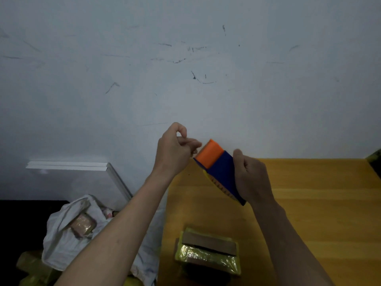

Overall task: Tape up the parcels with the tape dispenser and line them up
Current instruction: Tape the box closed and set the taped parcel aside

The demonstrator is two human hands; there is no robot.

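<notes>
The right hand (pixel 250 178) grips the tape dispenser (pixel 219 170) above the table's far left corner, its long axis running from 10 o'clock to 4 o'clock, orange end toward the wall (pixel 185 69). At its 10 o'clock tip the left hand (pixel 175 147) has its fingers curled, pinching at something too small to tell. The smooth yellow wooden table (pixel 309 203) lies bare toward 3 o'clock. A boxy parcel (pixel 208 251), cardboard under glossy yellow tape, sits at 6 o'clock near the left edge. A white cloth bag (pixel 68 234) slumps at 8 o'clock.
</notes>
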